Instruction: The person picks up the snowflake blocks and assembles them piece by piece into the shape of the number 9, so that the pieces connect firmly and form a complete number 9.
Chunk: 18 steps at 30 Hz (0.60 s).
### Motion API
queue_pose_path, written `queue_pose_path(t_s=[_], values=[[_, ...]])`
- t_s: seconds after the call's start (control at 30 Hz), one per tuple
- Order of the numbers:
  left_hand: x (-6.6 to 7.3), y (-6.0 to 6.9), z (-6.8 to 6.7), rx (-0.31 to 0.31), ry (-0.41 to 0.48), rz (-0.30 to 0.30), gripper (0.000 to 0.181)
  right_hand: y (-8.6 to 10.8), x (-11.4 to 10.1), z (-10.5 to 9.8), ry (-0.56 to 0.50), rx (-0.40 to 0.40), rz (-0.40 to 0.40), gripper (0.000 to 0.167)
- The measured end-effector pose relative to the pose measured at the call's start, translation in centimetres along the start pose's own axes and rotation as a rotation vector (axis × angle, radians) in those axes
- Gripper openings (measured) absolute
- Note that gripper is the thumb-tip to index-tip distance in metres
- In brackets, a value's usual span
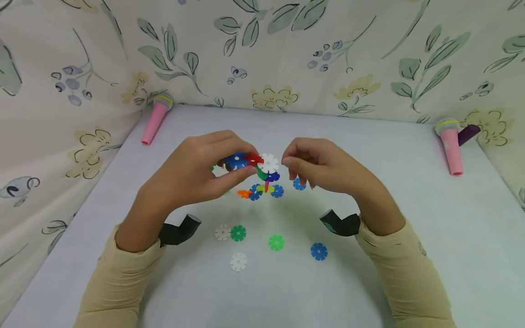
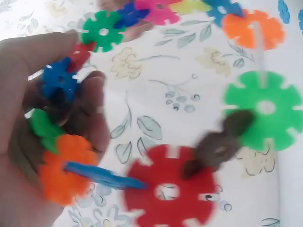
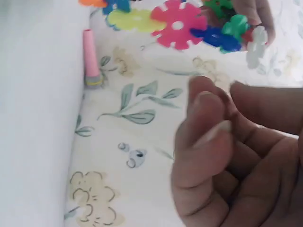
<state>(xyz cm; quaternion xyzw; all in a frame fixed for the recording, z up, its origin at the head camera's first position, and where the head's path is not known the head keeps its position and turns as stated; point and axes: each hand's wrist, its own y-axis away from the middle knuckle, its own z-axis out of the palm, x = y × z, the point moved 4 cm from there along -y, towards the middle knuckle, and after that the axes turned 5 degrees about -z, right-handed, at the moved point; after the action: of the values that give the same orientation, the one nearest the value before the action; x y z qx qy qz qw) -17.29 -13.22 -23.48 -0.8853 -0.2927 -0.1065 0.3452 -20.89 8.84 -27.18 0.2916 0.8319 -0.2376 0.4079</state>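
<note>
My left hand (image 1: 201, 166) pinches a chain of notched plastic discs between thumb and fingers, holding it above the table. In the left wrist view the chain loops round, with a large red disc (image 2: 168, 189), a light green disc (image 2: 265, 109) and an orange disc (image 2: 255, 30) among its links. A white disc (image 1: 270, 163) sticks out from the held part, beside the left fingertips. Just right of it is my right hand (image 1: 324, 164), fingers loosely bent. The right wrist view shows a gap between its thumb and fingers and nothing held, apart from the white disc (image 3: 256, 47).
Loose discs lie on the white table (image 1: 262, 296): white (image 1: 238, 262), green (image 1: 238, 233), light green (image 1: 276, 242) and blue (image 1: 319, 251). Pink toy microphones stand at the back left (image 1: 156, 118) and right (image 1: 451, 146). Floral cloth (image 1: 262, 54) hangs behind.
</note>
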Motion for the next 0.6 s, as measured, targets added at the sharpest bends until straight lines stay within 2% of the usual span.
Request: queue_pose_path(t_s=[0.07, 0.13, 0.23, 0.3, 0.37, 0.47, 0.6], values=[[-0.1, 0.1, 0.0, -0.031, -0.008, -0.029, 0.023, -0.5, 1.0, 1.1, 0.146, -0.114, 0.051, 0.005], [-0.2, 0.2, 0.0, -0.063, -0.014, -0.054, 0.024, -0.9, 1.8, 2.7, 0.269, -0.280, 0.116, 0.006], [-0.4, 0.3, 0.1, -0.106, -0.017, -0.088, 0.025, -1.0, 2.8, 5.4, 0.371, -0.525, 0.222, 0.014], [-0.5, 0.4, 0.0, -0.124, -0.011, -0.100, 0.030, -0.9, 3.3, 7.1, 0.407, -0.631, 0.285, 0.020], [-0.5, 0.3, 0.1, -0.137, -0.001, -0.105, 0.034, -0.8, 3.7, 8.4, 0.445, -0.676, 0.322, 0.027], [-0.6, 0.3, 0.1, -0.146, -0.005, -0.111, 0.039, -0.9, 3.9, 9.8, 0.527, -0.687, 0.324, 0.036], [-0.8, 0.3, 0.0, -0.152, -0.049, -0.133, 0.035, -0.9, 3.7, 10.9, 0.601, -0.692, 0.304, 0.032]])
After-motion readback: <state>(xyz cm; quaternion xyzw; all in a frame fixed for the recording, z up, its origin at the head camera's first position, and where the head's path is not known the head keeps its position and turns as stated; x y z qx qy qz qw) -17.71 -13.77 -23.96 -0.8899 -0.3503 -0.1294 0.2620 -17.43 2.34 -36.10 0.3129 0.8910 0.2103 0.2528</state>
